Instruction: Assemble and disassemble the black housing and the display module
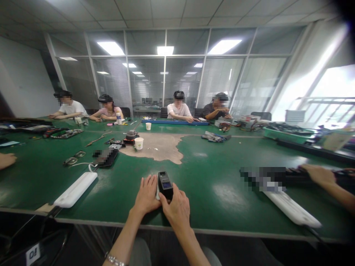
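Observation:
A small black box-shaped device (165, 184) with a little screen on its upper face stands on the green table in front of me. My right hand (177, 207) is closed around its right side, thumb at the near end and fingers along the far side. On the other side, my left hand (146, 195) lies palm down beside the device, its fingers stretched forward. A thin pale edge shows between the left hand and the device; what it belongs to is hidden.
White power strips lie left (76, 190) and right (291, 207). Ahead are a paper cup (139, 143), glasses (74, 158), a bare brown patch (163, 146) and gloves (215, 137). Several people sit across the table. Another person's hand (318, 175) is at right, another (7, 160) at left.

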{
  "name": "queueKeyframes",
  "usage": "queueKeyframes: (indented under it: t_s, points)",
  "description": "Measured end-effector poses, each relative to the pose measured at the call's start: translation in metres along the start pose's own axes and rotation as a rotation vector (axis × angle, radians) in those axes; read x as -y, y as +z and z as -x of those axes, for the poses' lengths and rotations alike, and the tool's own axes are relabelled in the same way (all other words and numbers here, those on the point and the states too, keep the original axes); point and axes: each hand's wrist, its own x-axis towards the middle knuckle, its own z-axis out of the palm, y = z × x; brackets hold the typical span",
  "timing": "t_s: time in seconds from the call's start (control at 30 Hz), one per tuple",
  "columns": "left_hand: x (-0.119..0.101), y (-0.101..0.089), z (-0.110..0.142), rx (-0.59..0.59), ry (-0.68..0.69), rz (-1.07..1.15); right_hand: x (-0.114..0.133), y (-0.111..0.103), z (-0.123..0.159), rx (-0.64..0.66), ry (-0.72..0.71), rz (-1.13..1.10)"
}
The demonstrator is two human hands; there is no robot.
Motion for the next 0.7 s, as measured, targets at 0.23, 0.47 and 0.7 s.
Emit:
queueKeyframes:
  t_s: [0.23, 0.47, 0.7]
  points:
    - [0.001, 0.0, 0.001, 0.0, -0.012, -0.014, 0.008, -0.003, -0.007, -0.007, 0.027, -0.025]
    - [0.001, -0.001, 0.001, 0.008, -0.008, -0.012, 0.019, -0.009, -0.015, -0.004, 0.074, 0.013]
    - [0.001, 0.0, 0.001, -0.005, 0.007, -0.004, 0.019, -0.028, -0.037, -0.111, 0.025, -0.135]
